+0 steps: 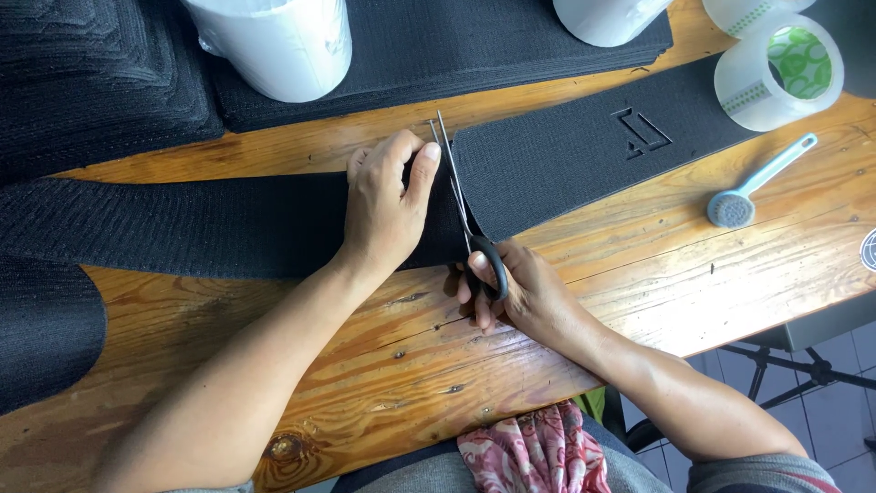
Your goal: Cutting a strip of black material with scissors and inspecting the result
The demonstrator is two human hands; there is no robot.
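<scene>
A long black strip of stretchy cloth [228,224] lies flat across the wooden worktop [383,365], running from the left side up to the right. The left hand [383,205] lies on top of the strip. Its fingers are spread flat and pressed down, so its grip is not closed around anything; it just pins the cloth. The right hand [520,292] holds a pair of scissors [461,196]. Its fingers are through the black handle loops and wrapped tight on them. The thin blades lie across the strip, just beside the left thumb, and look almost closed.

The step in hand looks like cutting the strip straight across. The blade tips reach to the far edge, so this cut seems nearly done. The next move calls for a steady hold from the left hand, so the cloth does not slide, and for keeping the thumb away from the blades.

Stacks of black cloth [109,82] sit at the back, with white rolls [278,46], a roll of clear tape [780,73] and a small blue brush [753,187] on the right.
</scene>
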